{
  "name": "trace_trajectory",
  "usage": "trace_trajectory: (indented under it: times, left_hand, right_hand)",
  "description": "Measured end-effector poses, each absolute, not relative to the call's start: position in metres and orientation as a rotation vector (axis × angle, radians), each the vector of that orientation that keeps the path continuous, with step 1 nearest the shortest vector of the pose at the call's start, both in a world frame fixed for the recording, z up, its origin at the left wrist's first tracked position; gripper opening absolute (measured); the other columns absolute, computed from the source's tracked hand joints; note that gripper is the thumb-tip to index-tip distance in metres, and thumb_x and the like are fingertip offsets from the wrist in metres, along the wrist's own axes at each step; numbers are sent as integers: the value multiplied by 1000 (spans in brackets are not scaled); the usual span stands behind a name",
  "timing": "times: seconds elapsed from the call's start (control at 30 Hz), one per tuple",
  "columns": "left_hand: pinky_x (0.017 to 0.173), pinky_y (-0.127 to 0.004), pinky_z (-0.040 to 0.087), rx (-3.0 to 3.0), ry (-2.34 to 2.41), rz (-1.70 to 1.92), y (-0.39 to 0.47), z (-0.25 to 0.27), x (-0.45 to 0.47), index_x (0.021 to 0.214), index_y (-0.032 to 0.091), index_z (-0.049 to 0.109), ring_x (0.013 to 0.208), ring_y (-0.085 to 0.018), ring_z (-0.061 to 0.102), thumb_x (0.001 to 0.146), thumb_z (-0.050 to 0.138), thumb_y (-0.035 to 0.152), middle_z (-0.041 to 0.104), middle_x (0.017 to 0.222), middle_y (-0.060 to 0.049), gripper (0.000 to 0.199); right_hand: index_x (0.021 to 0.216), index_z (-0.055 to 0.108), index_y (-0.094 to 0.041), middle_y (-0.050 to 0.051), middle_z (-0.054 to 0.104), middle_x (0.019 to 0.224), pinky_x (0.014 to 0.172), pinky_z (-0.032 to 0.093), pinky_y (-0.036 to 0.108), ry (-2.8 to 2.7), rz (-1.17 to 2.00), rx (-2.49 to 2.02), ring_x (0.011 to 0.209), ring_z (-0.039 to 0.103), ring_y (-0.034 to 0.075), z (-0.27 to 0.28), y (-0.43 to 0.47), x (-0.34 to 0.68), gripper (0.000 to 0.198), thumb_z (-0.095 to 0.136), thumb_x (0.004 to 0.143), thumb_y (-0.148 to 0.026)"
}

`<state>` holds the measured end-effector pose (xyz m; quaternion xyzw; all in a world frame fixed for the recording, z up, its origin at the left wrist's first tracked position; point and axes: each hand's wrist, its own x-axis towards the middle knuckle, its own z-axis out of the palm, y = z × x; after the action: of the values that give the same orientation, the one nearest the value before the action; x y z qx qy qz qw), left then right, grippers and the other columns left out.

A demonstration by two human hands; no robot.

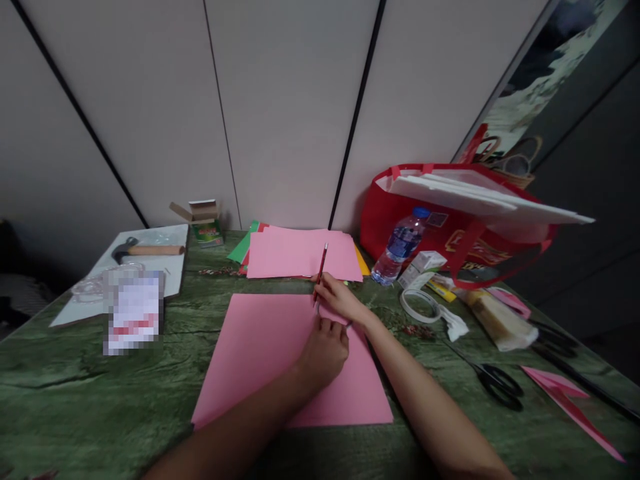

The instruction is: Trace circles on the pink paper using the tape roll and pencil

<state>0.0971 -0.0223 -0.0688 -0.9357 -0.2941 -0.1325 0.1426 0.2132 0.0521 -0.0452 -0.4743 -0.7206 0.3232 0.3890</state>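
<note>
A sheet of pink paper (pixel 250 353) lies flat on the table in front of me. Near its upper right edge, my right hand (pixel 337 298) is closed around a red and dark pencil (pixel 323 263), held nearly upright with its lower end toward the paper. My left hand (pixel 324 350) rests on the sheet just below, fingers curled and pressed together. Small greyish bits show beside its fingertips, but what it holds is too small to name. Behind the sheet sits a stack of pink papers (pixel 303 250), with green, red and yellow sheets under it.
At left are a hammer (pixel 155 250) on a white board (pixel 173 280) and an opened small box (pixel 206 223). To the right stand a water bottle (pixel 400 247) and red bag (pixel 380 207), with white tape (pixel 417 307), scissors (pixel 500 385) and a folded pink piece (pixel 565 393) nearer.
</note>
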Motion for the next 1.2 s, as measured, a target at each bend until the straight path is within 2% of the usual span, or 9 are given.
trace_trajectory:
  times: [0.13,0.4,0.87,1.2]
  left_hand:
    - [73,-41,46,-2734,-805,-287,-22,-66,95,102,6,63,81,-25,57,85,48,12,62,87,-13,23]
    - [81,-46,44,-2747,-787,-217,-22,-64,94,111,4,59,94,-28,56,85,45,11,62,101,-18,31]
    - [77,-42,44,-2829,-820,-150,-23,-54,93,106,5,60,86,-25,54,85,44,9,60,92,-15,27]
    - [78,-43,44,-2819,-813,-112,-22,-53,93,110,3,58,86,-25,53,85,45,10,59,92,-15,28]
  right_hand:
    - [100,47,-19,-3,54,69,65,43,26,-1906,828,-1199,65,54,14,-45,51,214,15,39,90,-27]
    - [98,49,-18,-1,59,69,63,40,24,-2078,766,-1263,64,54,13,-33,44,208,13,39,89,-18]
    - [93,49,-19,0,58,71,64,41,24,-1943,589,-1413,66,56,15,-40,51,217,9,43,88,-18]
    - [98,47,-16,8,65,82,71,44,27,-1809,461,-1615,74,62,18,-48,60,231,12,40,89,-15]
